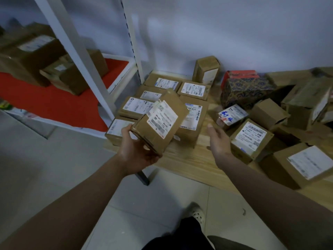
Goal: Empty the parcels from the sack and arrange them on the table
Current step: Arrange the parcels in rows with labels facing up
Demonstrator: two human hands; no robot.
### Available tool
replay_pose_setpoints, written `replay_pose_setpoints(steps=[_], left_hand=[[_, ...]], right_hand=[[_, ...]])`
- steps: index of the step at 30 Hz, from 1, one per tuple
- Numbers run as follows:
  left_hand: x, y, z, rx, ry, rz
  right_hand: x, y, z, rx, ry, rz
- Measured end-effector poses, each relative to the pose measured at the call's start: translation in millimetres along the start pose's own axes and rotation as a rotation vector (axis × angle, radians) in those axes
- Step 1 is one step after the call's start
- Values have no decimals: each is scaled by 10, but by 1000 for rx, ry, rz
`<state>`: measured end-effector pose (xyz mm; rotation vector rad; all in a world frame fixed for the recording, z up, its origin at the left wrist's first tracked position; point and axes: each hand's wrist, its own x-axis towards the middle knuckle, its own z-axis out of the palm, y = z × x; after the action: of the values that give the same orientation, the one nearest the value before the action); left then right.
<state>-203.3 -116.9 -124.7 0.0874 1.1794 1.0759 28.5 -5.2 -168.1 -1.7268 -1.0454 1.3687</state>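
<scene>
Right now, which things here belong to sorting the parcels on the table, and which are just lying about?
Job:
held parcel in left hand
open right hand
neat parcel rows
jumbled parcels
table

Lying about:
shelf boxes
red shelf mat

Palm of left hand (138, 150) hidden under the held parcel (159, 123), only thumb and fingertip edges showing. Label print beyond those fingers too blurred to read. Parcels (124, 129) behind the held one partly covered. Beyond the right hand (218, 139) fingertips, boxes (306, 165) cut off by the right edge
</scene>
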Motion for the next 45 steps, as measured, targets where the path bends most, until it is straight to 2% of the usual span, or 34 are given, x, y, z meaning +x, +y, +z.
replay_pose_setpoints(steps=[3, 5, 7, 11, 13, 15, 17, 19, 22, 24, 28, 31, 33, 35, 38, 42, 45], left_hand=[[-9, -50, -11, 219, -82, -171], [6, -95, 40, 365, -138, -269], [59, -178, 115, 421, -104, -320], [247, -466, 196, 285, 198, -221], [292, -598, 232, 280, 236, -167], [315, -709, 228, 361, 192, -165], [357, -780, 214, 387, 157, -139], [394, -823, 217, 288, 227, -33], [461, -824, 207, 168, 370, 102], [456, -848, 219, 195, 341, 81], [366, -936, 379, 426, 294, -54], [393, -980, 643, 555, 230, -10], [428, -990, 879, 657, 179, 74], [450, -975, 1137, 793, 109, 167], [548, -961, 1520, 932, 21, 241], [808, -950, 1992, 997, 10, 209], [976, -1000, 2275, 1014, 19, 176]], right_hand=[[-189, 36, -150, 183, -167, 59], [-271, 112, -285, 184, -266, 110], [-347, 251, -430, 104, -245, 126], [-489, 647, -688, 105, -135, 234], [-534, 797, -727, 141, -107, 324], [-532, 885, -676, 195, -83, 385], [-506, 890, -564, 332, -119, 404], [-504, 845, -446, 453, -211, 413], [-556, 798, -347, 374, -321, 393], [-577, 807, -345, 228, -265, 352], [-530, 864, -574, -102, 109, 265], [-417, 783, -861, -86, 295, 229], [-287, 704, -1026, -42, 337, 252], [-141, 629, -1150, 2, 331, 293], [17, 510, -1283, 29, 229, 356], [172, 439, -1431, 59, 49, 432], [292, 476, -1486, 75, -22, 464]])
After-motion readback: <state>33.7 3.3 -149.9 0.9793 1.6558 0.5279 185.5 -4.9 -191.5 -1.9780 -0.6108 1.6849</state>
